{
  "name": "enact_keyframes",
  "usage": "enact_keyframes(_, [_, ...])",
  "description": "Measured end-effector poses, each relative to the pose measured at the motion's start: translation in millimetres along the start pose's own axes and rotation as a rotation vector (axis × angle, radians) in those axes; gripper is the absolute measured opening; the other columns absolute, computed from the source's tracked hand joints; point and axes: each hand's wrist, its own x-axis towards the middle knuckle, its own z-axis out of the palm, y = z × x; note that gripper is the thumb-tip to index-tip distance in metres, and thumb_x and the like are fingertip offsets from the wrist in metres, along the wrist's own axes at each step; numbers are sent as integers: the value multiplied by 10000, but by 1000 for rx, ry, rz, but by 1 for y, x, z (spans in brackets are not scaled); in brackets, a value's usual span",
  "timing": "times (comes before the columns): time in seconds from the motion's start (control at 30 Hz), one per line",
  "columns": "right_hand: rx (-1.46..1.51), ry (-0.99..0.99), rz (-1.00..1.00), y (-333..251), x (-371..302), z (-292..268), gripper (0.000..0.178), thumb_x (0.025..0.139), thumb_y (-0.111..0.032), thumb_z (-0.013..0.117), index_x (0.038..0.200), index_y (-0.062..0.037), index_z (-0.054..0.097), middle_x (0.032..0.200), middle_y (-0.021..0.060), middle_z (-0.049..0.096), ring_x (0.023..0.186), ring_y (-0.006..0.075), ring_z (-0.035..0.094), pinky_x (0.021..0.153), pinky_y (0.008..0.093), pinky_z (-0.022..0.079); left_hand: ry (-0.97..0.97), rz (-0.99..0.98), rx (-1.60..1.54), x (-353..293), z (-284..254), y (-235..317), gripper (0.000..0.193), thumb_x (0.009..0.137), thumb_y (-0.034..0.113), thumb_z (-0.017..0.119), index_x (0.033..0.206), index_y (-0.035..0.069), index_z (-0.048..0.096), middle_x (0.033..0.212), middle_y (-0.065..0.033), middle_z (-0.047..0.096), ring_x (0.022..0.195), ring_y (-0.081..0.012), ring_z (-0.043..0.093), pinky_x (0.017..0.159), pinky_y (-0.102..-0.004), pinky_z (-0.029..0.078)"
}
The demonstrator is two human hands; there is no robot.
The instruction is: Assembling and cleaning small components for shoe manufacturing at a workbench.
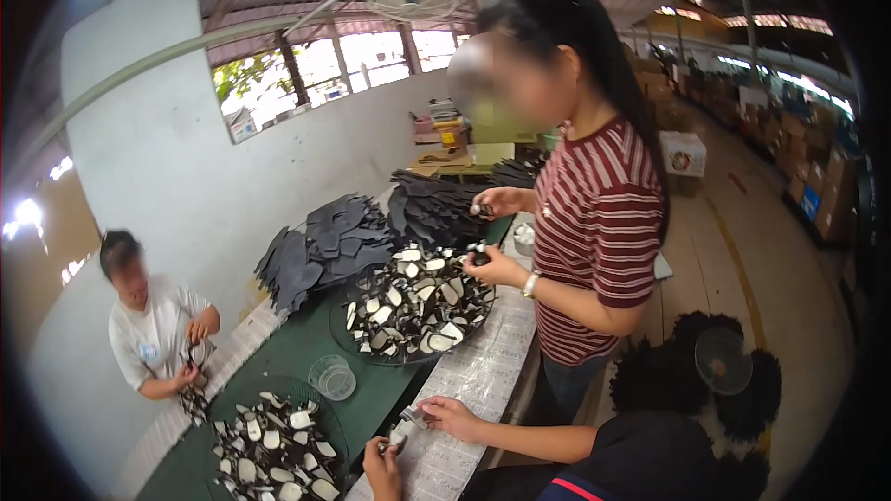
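Observation:
My right hand (453, 417) pinches a small grey piece (415, 416) over the table's paper-covered near edge. Just below it, my left hand (383, 470) closes around a small dark and white piece (395, 444). Both pieces are too small to make out exactly. Left of my hands, a wide clear tray (340, 425) holds a heap of black pieces with white oval faces (271, 440). A second heap of such black-and-white pieces (418, 301) lies farther along the table. Between the heaps stands a clear plastic tub (332, 378).
Stacks of black cut sheets (325, 239) lie at the table's far side. A standing person in a striped shirt (594, 223) handles small pieces. Another person in a pale shirt (160, 325) works across the table. Black bundles (654, 376) lie on the floor at right.

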Motion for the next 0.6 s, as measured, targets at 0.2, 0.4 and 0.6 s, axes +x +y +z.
enact_keyframes(0.2, [-70,-19,-57,2,-3,0,225,984,-156,582,1176,-44,614,1071,31,639,930,122,614,816,271,517,159,-397,-875,3,12,-38,528,750,-116,585,1261,1,526,1054,-113,653,851,-158,646,737,-277,543])
enact_keyframes(0.4, [-569,43,-309,-44,-30,21,223,954,-162,617,1140,-39,604,1068,48,645,958,129,611,843,299,520,-2,-384,-916,16,5,-34,508,727,-41,651,1234,-26,612,1137,-67,652,936,-132,615,802,-249,502])
enact_keyframes(0.6, [-1161,-143,-591,-70,-71,87,234,886,15,652,1118,34,632,1151,138,631,999,194,644,863,333,553,-113,-418,-1353,7,8,-40,436,843,36,725,1250,-26,581,1122,-76,657,987,-143,634,842,-276,544])
